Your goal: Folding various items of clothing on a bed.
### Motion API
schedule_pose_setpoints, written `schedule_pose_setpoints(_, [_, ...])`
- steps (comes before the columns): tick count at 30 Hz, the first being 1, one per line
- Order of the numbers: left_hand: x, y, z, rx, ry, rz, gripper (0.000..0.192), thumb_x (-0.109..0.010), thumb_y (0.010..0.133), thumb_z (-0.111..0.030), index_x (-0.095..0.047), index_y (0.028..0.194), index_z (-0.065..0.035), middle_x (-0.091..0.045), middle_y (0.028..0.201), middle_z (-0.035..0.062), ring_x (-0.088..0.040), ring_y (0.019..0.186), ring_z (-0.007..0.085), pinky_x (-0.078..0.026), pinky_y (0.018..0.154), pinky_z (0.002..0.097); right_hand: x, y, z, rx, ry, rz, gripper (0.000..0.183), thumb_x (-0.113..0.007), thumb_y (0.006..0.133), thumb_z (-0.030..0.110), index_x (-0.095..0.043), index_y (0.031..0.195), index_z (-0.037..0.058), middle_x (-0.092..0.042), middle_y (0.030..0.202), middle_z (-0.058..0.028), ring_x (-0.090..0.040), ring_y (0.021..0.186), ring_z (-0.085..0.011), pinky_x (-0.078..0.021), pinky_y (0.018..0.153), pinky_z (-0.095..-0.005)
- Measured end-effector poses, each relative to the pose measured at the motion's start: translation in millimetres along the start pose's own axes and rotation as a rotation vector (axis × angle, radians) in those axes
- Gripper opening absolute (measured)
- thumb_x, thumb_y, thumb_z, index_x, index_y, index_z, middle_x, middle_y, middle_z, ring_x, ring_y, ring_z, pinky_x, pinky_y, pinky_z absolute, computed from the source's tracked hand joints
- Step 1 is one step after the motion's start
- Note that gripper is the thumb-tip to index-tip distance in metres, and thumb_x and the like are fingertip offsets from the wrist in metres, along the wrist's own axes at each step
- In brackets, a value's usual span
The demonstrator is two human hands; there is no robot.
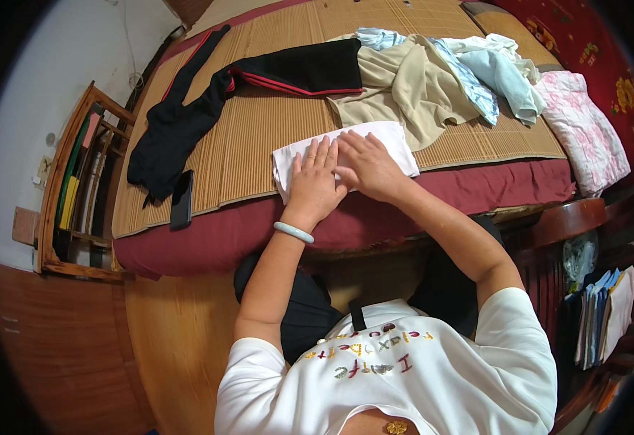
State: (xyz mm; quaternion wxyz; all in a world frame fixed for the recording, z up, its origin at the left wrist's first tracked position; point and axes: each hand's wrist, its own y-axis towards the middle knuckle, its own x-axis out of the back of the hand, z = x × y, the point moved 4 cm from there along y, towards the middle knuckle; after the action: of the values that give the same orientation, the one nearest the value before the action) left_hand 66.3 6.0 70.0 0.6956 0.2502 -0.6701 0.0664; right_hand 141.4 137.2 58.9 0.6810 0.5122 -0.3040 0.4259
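Observation:
A folded white cloth (393,141) lies at the near edge of the bed, its long side slightly tilted. Both palms press flat on top of it. My left hand (317,174), with a pale bangle at the wrist, covers its left half, fingers pointing away from me. Beside it, my right hand (371,166) rests on the middle of the cloth, its thumb close to the left hand. Neither hand grips anything. Just behind the white cloth spreads a crumpled beige garment (404,87). Black trousers with red side stripes (300,68) stretch to the left, partly over the beige garment.
A bamboo mat (251,141) covers the bed over a maroon sheet (213,244). A smartphone (182,200) lies at the mat's left edge. Light blue and white clothes (491,70) and a pink-patterned quilt (583,130) are at right. A wooden chair (569,220) holds folded cloths (602,318).

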Motion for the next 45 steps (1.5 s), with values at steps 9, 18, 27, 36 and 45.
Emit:
schedule_pose_setpoints(9, [0, -9, 21, 0.094, -0.038, 0.101, 0.077, -0.056, 0.094, -0.057, -0.037, 0.154, -0.0132, -0.035, 0.158, 0.0199, -0.031, 0.148, 0.0361, -0.029, 0.117, 0.0519, 10, -3, -36, -0.137, -0.04, 0.045, 0.054, -0.054, 0.098, 0.045, -0.056, 0.138, 0.0086, -0.05, 0.147, -0.0164, -0.044, 0.139, -0.0326, -0.0305, 0.115, -0.0493])
schedule_pose_setpoints(18, [7, -19, 61, 0.374, -0.123, 0.236, 0.089, -0.053, 0.093, -0.063, -0.036, 0.152, 0.0008, -0.032, 0.159, 0.0222, -0.029, 0.149, 0.0361, -0.024, 0.118, 0.053, 9, -14, -79, -0.348, -0.095, 0.02, 0.063, -0.049, 0.098, 0.054, -0.051, 0.144, 0.0099, -0.048, 0.15, -0.017, -0.041, 0.142, -0.0298, -0.0298, 0.116, -0.0482])
schedule_pose_setpoints(27, [12, -6, 17, 0.106, -0.047, -0.056, 0.085, -0.055, 0.093, -0.059, -0.037, 0.151, 0.0021, -0.034, 0.158, 0.0245, -0.026, 0.15, 0.0375, -0.021, 0.119, 0.0545, 16, -2, -20, -0.108, -0.206, -0.048, 0.056, -0.054, 0.098, 0.043, -0.054, 0.139, 0.0047, -0.05, 0.146, -0.0185, -0.044, 0.14, -0.0318, -0.0275, 0.117, -0.0535])
schedule_pose_setpoints(36, [4, -7, 12, 0.046, -0.041, 0.083, 0.088, -0.058, 0.09, -0.063, -0.035, 0.153, -0.0065, -0.033, 0.158, 0.0235, -0.029, 0.149, 0.0371, -0.027, 0.118, 0.0527, 13, -7, -35, -0.156, -0.079, 0.05, 0.056, -0.056, 0.097, 0.046, -0.055, 0.139, 0.0104, -0.05, 0.148, -0.0145, -0.043, 0.14, -0.0325, -0.0291, 0.117, -0.0509])
schedule_pose_setpoints(45, [9, -17, 39, 0.175, -0.071, 0.194, 0.1, -0.063, 0.084, -0.068, -0.033, 0.154, -0.0031, -0.029, 0.16, 0.0237, -0.029, 0.148, 0.0376, -0.026, 0.117, 0.0541, 20, -19, -71, -0.309, -0.082, -0.001, 0.05, -0.053, 0.099, 0.041, -0.056, 0.138, 0.0084, -0.049, 0.148, -0.0156, -0.043, 0.14, -0.0333, -0.0324, 0.114, -0.0482])
